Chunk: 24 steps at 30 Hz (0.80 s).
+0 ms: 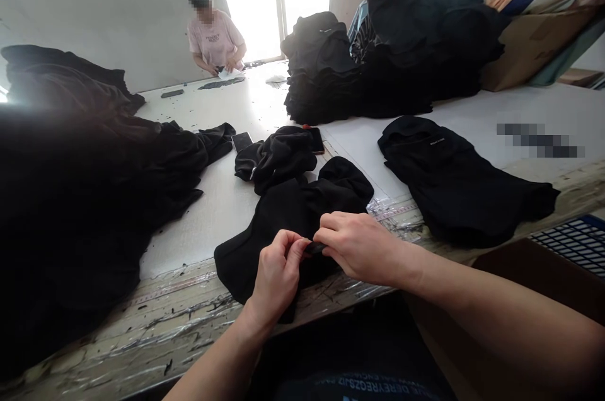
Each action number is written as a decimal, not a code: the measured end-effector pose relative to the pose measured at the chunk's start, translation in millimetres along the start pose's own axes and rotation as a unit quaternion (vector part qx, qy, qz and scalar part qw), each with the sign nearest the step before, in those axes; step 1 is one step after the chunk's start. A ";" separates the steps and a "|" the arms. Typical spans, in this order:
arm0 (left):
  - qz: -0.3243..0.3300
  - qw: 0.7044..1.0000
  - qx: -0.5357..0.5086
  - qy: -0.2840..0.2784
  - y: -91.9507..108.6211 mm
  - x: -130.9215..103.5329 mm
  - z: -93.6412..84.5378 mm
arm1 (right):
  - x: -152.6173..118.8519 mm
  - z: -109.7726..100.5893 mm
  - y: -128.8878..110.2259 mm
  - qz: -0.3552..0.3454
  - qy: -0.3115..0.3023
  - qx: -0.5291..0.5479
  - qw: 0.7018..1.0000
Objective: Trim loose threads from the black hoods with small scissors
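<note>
A black cloth garment (278, 215) lies spread at the table's front edge, partly hanging over it. My left hand (278, 265) pinches a bit of its dark fabric between thumb and forefinger. Close beside it, my right hand (357, 246) is closed on the same garment, its fingertips pressed together at the fabric. What exactly lies between the fingertips is too small to make out beyond dark cloth. Just behind sits a crumpled black garment (278, 158). To the right, a flat black hooded piece (454, 174) with a small light label lies on the table.
A large heap of black fabric (70, 199) covers the left side. Stacked black garments (326, 73) stand at the back right, near a cardboard box (529, 48). Two phones, one a light-edged phone (242, 142), rest mid-table. A person (215, 35) works at the far side.
</note>
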<state>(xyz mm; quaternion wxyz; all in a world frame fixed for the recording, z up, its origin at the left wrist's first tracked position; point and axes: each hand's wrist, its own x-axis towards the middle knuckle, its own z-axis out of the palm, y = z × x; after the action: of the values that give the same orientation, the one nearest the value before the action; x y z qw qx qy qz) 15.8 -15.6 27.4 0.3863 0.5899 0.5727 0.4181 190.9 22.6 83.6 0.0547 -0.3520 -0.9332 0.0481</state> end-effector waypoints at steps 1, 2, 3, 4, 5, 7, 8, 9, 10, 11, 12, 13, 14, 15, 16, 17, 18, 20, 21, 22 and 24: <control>-0.002 1.000 -0.001 0.000 0.3 0.2 -0.4 | -0.2 0.6 0.2 -0.005 0.006 -0.006 1.000; -0.004 1.000 -0.003 -0.001 0.6 0.5 -0.7 | -0.4 1.2 0.5 -0.010 0.011 -0.012 1.000; -0.005 1.000 -0.005 -0.003 0.9 0.9 -0.9 | -0.7 1.8 0.8 -0.014 0.016 -0.019 1.000; -0.007 1.000 -0.009 -0.005 1.1 1.3 -1.0 | -0.9 2.5 1.0 -0.018 0.020 -0.026 0.999; -0.009 1.000 -0.014 -0.007 1.1 1.6 -0.9 | -1.1 3.1 1.2 -0.022 0.021 -0.033 0.999; -0.013 0.999 -0.029 -0.010 0.6 2.0 -0.5 | -1.3 4.6 1.3 -0.028 0.020 -0.041 0.999; -0.015 0.999 -0.036 -0.010 0.0 2.0 -0.3 | -1.4 5.3 1.3 -0.030 0.018 -0.042 0.998; -0.016 0.999 -0.043 -0.009 -0.6 2.0 -0.1 | -1.6 5.8 1.1 -0.031 0.017 -0.041 0.999; -0.017 0.999 -0.049 -0.008 -1.2 1.8 -0.1 | -1.8 6.3 1.0 -0.030 0.016 -0.037 0.999; -0.018 0.998 -0.052 -0.005 -1.7 1.6 -0.2 | -2.1 6.6 0.9 -0.029 0.017 -0.032 0.999; -0.019 0.998 -0.055 -0.003 -1.9 1.4 -0.5 | -2.3 6.8 0.8 -0.027 0.017 -0.028 0.999; -0.020 0.998 -0.057 -0.002 -2.0 1.2 -0.8 | -2.5 7.1 0.7 -0.026 0.017 -0.025 0.999; -0.022 0.998 -0.059 -0.003 -1.8 1.1 -1.1 | -2.6 7.4 0.6 -0.025 0.018 -0.024 0.999; -0.023 0.998 -0.062 -0.006 -1.6 1.2 -1.4 | -2.6 7.9 0.4 -0.024 0.017 -0.025 0.999; -0.024 0.998 -0.065 -0.008 -1.5 1.4 -1.4 | -2.6 8.5 0.2 -0.025 0.017 -0.028 0.999; -0.025 0.997 -0.070 -0.011 -1.5 1.9 -1.3 | -2.5 9.3 0.0 -0.025 0.019 -0.030 0.999; -0.026 0.997 -0.073 -0.013 -1.9 2.5 -0.9 | -2.4 10.1 -0.1 -0.025 0.022 -0.032 0.999; -0.030 0.997 -0.075 -0.015 -2.9 3.4 0.1 | -2.6 10.9 0.8 -0.024 0.034 -0.021 0.999; -0.031 0.997 -0.072 -0.015 -3.1 3.2 0.2 | -3.0 10.6 2.4 -0.023 0.045 -0.003 0.999; -0.029 0.997 -0.066 -0.013 -2.6 2.0 -0.6 | -3.7 9.5 5.2 -0.020 0.062 0.024 0.998; -0.010 0.999 -0.045 0.002 2.1 -4.2 -6.6 | -6.1 5.0 15.0 0.001 0.122 0.096 0.988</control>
<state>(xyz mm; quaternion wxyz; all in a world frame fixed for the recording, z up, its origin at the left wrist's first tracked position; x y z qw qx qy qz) 10.4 -20.0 31.4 0.4160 0.5653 0.5599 0.4404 204.6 29.5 76.2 0.2015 -0.3489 -0.9104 0.0938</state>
